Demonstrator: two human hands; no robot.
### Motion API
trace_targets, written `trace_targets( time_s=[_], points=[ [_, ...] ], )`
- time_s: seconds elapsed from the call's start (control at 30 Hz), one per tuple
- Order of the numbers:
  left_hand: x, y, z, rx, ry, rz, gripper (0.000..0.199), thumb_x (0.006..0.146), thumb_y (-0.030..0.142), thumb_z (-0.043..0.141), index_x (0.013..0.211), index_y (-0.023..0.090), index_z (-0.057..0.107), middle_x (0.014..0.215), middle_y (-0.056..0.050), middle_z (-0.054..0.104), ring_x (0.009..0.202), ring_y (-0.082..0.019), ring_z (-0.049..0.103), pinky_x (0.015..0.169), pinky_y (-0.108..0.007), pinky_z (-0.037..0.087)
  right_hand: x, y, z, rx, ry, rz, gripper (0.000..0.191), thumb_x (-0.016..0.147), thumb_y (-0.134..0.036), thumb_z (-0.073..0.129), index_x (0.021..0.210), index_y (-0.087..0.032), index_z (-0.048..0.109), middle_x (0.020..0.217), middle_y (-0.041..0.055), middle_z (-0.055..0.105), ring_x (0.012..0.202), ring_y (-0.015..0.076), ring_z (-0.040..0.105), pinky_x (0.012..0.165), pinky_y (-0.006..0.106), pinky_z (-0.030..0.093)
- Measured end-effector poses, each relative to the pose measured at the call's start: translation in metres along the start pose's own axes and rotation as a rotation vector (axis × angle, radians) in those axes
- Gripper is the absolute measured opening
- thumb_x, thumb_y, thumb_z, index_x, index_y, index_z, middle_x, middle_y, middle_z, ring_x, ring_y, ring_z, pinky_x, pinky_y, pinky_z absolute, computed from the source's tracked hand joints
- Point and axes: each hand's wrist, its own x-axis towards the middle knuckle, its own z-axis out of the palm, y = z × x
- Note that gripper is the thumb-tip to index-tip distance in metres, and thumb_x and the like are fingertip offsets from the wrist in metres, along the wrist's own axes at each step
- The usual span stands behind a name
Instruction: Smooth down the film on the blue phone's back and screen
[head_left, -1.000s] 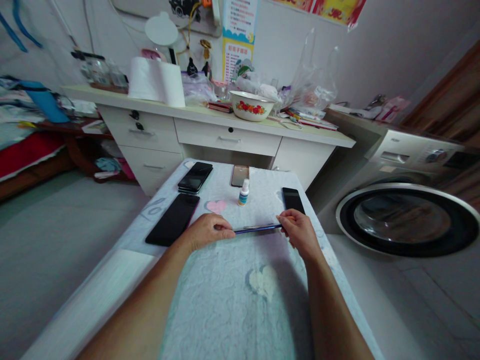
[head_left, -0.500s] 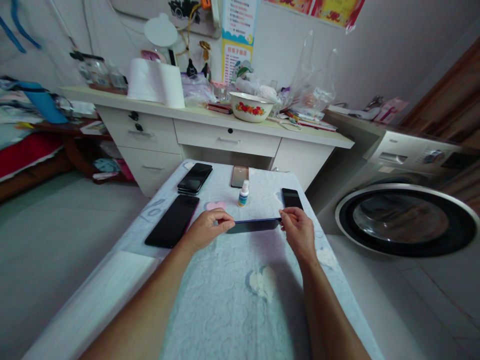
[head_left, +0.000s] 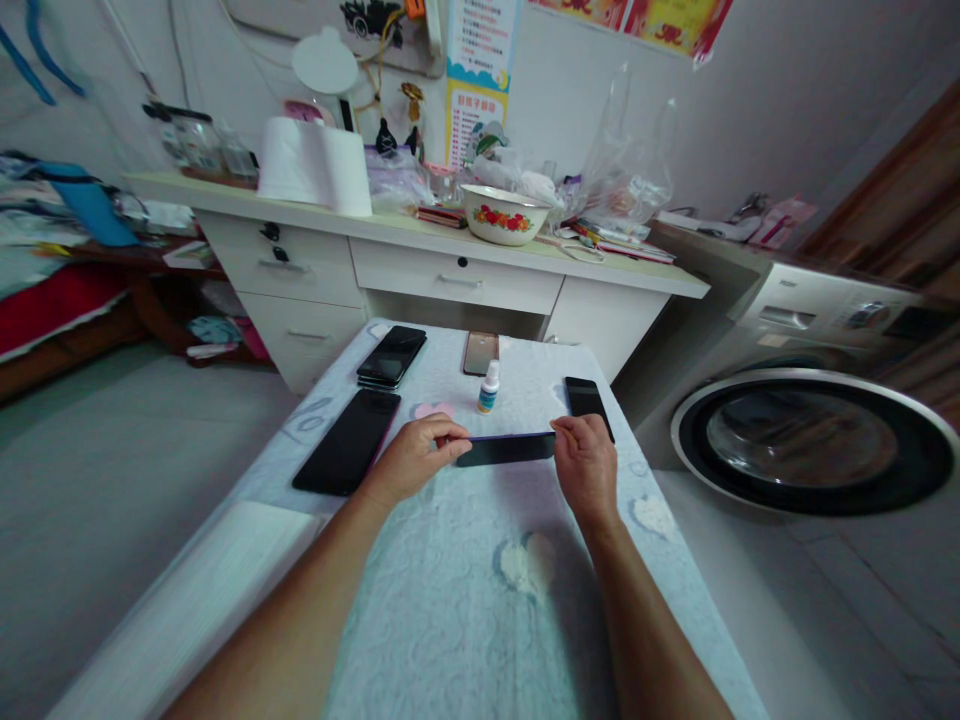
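1. Done, as far as shows: a dark phone [head_left: 506,450] is in a two-handed grip, the left hand [head_left: 420,455] pinching one short end, the right hand [head_left: 586,465] the other, its dark face tilted toward the person.
2. Not yet done: letting it go. Whether its face has been worked on cannot be told.
3. Beyond the grip, a small bottle [head_left: 488,390] stands upright, untouched by either hand.
4. Left of the grip, a black tablet [head_left: 347,442] and a phone stack [head_left: 392,355] lie on the counter [head_left: 450,600]; a black phone [head_left: 587,398] lies just beyond the right hand.
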Motion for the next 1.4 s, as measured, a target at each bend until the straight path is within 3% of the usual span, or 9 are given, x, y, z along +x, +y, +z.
trace_targets(
  time_s=[0.23, 0.57, 0.83, 1.07, 1.4],
  points=[
    [0.000, 0.003, -0.001, -0.044, -0.003, -0.055, 0.014, 0.078, 0.028, 0.063, 0.084, 0.017, 0.070, 0.080, -0.002, 0.062, 0.076, -0.015, 0.056, 0.069, -0.026, 0.044, -0.003, -0.009, 0.005, 0.013, -0.008, -0.030, 0.020, 0.085, -0.019, 0.047, 0.091, -0.019, 0.066, 0.085, 0.0037, 0.053, 0.075, 0.0146, 0.056, 0.073, 0.028, 0.047],
    [-0.002, -0.012, 0.006, -0.280, -0.032, -0.198, 0.021, 0.071, 0.030, 0.069, 0.086, 0.016, 0.072, 0.079, -0.001, 0.062, 0.069, -0.013, 0.056, 0.063, -0.024, 0.043, -0.007, -0.024, 0.011, 0.078, -0.068, -0.069, 0.021, 0.087, -0.016, 0.045, 0.093, -0.020, 0.065, 0.084, 0.0034, 0.051, 0.076, 0.0140, 0.055, 0.072, 0.026, 0.047],
    [-0.003, -0.004, 0.004, -0.395, -0.041, -0.275, 0.020, 0.066, 0.026, 0.073, 0.081, 0.013, 0.067, 0.064, 0.003, 0.057, 0.060, -0.010, 0.050, 0.057, -0.021, 0.037, -0.011, -0.031, 0.012, 0.115, -0.147, -0.120, 0.022, 0.087, -0.016, 0.045, 0.096, -0.020, 0.065, 0.087, 0.0042, 0.053, 0.078, 0.0138, 0.055, 0.074, 0.026, 0.047],
    [-0.004, -0.002, 0.002, -0.460, -0.082, -0.267, 0.020, 0.069, 0.030, 0.072, 0.081, 0.014, 0.067, 0.074, 0.000, 0.064, 0.070, -0.013, 0.057, 0.067, -0.024, 0.043, -0.008, -0.023, 0.007, 0.058, -0.104, -0.085, 0.022, 0.089, -0.021, 0.046, 0.096, -0.020, 0.066, 0.085, 0.0041, 0.054, 0.075, 0.0143, 0.056, 0.072, 0.027, 0.047],
    [-0.004, 0.000, 0.001, -0.473, -0.095, -0.277, 0.022, 0.069, 0.030, 0.071, 0.082, 0.013, 0.066, 0.073, 0.000, 0.063, 0.069, -0.012, 0.057, 0.066, -0.024, 0.043, -0.001, 0.004, 0.001, -0.073, 0.027, 0.017, 0.021, 0.086, -0.022, 0.046, 0.089, -0.018, 0.066, 0.085, 0.0050, 0.055, 0.075, 0.0166, 0.055, 0.073, 0.031, 0.045]
  ],
)
